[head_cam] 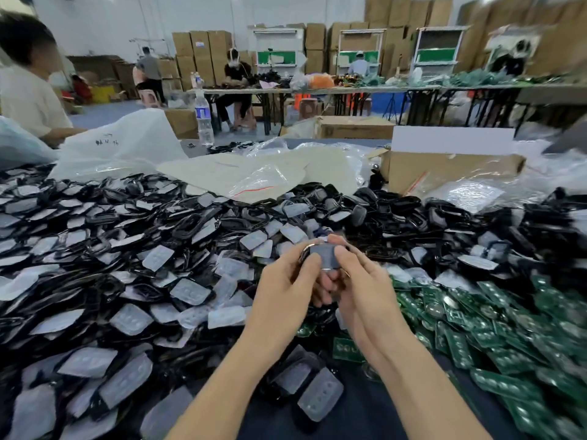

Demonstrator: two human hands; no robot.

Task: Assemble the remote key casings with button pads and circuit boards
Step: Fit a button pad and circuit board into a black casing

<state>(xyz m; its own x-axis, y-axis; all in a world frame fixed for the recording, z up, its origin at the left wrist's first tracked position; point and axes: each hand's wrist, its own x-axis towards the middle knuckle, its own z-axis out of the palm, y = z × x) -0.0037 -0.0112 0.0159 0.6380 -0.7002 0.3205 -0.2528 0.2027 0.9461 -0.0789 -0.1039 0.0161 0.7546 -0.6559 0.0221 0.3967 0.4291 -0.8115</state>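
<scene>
1. While the left hand [286, 282] and the right hand [360, 281] meet in front of the body, both are clamped on one casing [304, 253]. The fingers curl underneath it and each thumb lies flat on the grey button pad [322, 258] sitting in its face.
2. Only a bright rim of the casing shows around the pad, so I cannot tell whether the pad is fully seated or whether a board is already inside.
3. I judge the step in hand to be pressing the pad home. To do it well, keep the thumbs spread toward opposite edges and push evenly, so the soft pad drops in flat instead of buckling at one corner. The fingers below should back the shell against that push.
4. Before letting go, run a thumb round the rim to feel for a lifted edge.
5. Just left of and below the hands lies a heap of loose translucent pads [190, 292], mixed with black casing shells [197, 223] that spread further out to the left and beyond.
6. Right of the hands is the pile of green circuit boards [476, 328], within easy reach of the right hand for the next part.
7. A bare strip of dark table [365, 408] shows under the forearms.
8. Well beyond the hands lie plastic bags [254, 176] and a cardboard box [444, 169].
</scene>
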